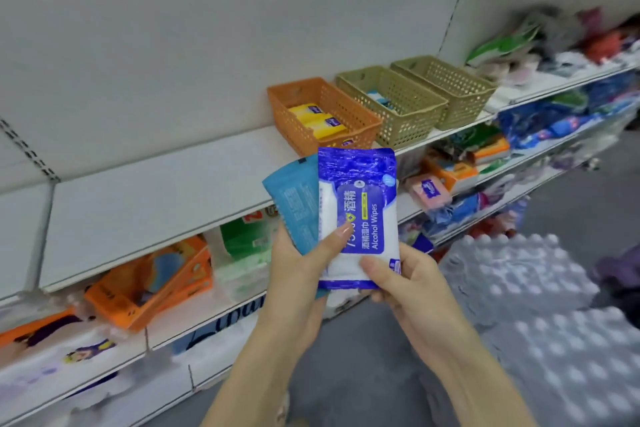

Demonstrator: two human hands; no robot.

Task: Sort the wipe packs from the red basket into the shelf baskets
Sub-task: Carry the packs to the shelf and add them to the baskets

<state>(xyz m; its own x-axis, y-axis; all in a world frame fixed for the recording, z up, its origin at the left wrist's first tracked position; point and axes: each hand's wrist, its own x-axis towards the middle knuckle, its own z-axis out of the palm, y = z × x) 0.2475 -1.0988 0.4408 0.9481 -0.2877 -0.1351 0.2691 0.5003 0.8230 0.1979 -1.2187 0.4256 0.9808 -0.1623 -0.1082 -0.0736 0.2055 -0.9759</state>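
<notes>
Your left hand (298,270) grips two wipe packs fanned upright, thumb pressed on the front one: a blue & white alcohol wipes pack (360,211), w/ a light blue pack (294,204) behind it, sticking out to the left. Your right hand (408,281) pinches the alcohol pack's lower right corner. Both packs sit in the air just in front of the white shelf (156,191). On that shelf, beyond the packs: an orange basket (304,139) w/ yellow packs (318,121) inside, then a tan basket (408,125), then a second tan basket (464,100) further right.

blue wipe pack (360,211), "alcohol wipes", "酒精"
</notes>
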